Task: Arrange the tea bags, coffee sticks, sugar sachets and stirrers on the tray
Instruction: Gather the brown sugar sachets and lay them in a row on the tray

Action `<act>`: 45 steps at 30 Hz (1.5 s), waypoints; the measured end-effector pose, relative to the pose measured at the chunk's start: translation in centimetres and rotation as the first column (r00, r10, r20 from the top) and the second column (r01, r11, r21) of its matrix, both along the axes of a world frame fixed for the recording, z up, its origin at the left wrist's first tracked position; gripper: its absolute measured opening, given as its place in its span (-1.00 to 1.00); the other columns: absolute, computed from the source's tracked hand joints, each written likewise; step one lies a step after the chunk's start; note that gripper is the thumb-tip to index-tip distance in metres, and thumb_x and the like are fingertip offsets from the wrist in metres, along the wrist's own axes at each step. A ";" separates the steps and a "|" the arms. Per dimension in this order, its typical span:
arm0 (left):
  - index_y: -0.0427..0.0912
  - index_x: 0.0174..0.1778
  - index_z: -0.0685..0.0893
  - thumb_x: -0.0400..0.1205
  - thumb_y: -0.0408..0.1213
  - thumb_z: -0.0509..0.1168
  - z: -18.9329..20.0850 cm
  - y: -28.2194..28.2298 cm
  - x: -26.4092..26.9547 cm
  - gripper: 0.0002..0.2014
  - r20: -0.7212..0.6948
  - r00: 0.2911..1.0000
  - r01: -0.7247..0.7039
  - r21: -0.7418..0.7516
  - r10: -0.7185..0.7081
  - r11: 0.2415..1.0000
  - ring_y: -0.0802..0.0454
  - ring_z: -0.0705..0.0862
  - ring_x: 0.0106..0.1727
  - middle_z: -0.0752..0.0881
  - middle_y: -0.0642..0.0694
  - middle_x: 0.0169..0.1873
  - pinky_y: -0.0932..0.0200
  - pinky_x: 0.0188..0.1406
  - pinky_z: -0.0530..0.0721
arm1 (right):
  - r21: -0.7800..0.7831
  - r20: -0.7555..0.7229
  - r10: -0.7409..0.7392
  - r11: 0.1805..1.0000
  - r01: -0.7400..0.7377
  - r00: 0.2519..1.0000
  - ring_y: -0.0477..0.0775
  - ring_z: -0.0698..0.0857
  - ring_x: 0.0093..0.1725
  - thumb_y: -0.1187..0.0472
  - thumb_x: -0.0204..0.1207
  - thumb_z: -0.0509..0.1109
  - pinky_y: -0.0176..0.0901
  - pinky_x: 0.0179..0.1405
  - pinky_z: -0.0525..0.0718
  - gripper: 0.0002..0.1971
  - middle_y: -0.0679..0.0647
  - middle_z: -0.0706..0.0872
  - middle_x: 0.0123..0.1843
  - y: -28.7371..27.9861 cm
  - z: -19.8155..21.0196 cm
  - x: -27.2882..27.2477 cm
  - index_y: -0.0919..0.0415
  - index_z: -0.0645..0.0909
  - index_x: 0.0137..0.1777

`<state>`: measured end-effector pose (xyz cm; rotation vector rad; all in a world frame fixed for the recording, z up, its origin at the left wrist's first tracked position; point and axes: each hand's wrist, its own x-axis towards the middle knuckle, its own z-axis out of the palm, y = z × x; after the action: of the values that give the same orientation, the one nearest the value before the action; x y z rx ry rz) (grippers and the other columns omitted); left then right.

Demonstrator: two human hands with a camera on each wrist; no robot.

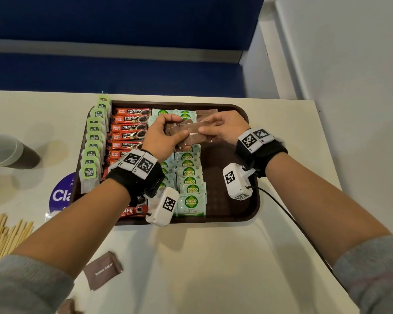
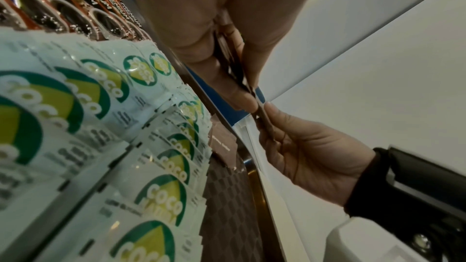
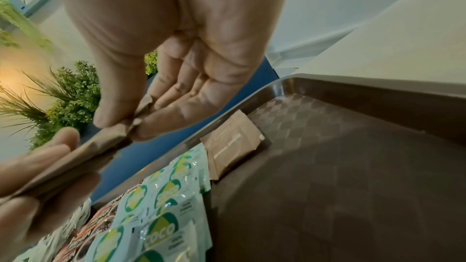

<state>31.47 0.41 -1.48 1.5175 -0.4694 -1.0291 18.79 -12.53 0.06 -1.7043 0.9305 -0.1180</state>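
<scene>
Head view: brown sachets (image 1: 192,134) btwn both hands' fingers (image 1: 205,130)

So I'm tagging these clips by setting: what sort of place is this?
Probably a cafe or office refreshment counter: a brown serving tray on a white counter holds rows of coffee sticks and sugar sachets, with wooden stirrers and a paper cup alongside.

Both the left hand (image 1: 162,134) and right hand (image 1: 222,130) pinch, seemingly, several brown sachets (image 1: 194,135) above tray (image 1: 236,214).
</scene>
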 end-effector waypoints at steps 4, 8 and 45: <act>-0.03 -0.08 0.52 0.56 -0.55 0.34 0.1 -0.1 0.1 -0.71 0.001 1.000 -0.008 0.023 0.008 1.000 -0.11 0.73 0.01 0.60 -0.10 0.04 0.04 -0.33 0.81 | -0.015 0.021 -0.084 0.996 0.084 0.996 -0.10 0.72 -0.35 0.32 0.47 0.48 -0.37 -0.32 0.72 -0.81 0.03 0.70 -0.33 -0.8 -0.2 -0.4 0.26 0.67 0.07; -0.04 -0.08 0.52 0.57 -0.55 0.34 0.0 0.0 0.5 -0.72 0.015 1.000 -0.021 0.047 0.020 0.999 -0.06 0.72 -0.05 0.59 -0.11 0.03 0.11 -0.38 0.80 | -0.044 -0.022 -0.212 0.977 0.211 0.977 0.08 0.74 -0.17 0.44 0.52 0.38 -0.16 -0.09 0.78 -0.80 0.06 0.64 -0.33 -2.1 -1.5 -1.1 0.32 0.64 0.12; -0.05 -0.08 0.52 0.56 -0.56 0.35 -0.6 0.1 0.6 -0.71 0.007 1.000 -0.014 0.078 0.013 0.997 0.00 0.73 -0.13 0.63 -0.14 0.02 0.18 -0.45 0.78 | -0.084 -0.136 -0.352 0.935 0.343 0.926 0.19 0.78 -0.09 0.42 0.36 0.54 0.00 -0.02 0.78 -0.68 0.21 0.75 -0.17 -1.9 -5.1 -1.1 0.17 0.54 0.02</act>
<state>32.08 0.48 -2.10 1.5915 -0.4275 -1.0423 17.68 -14.47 -5.08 -1.6021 1.3502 -0.2589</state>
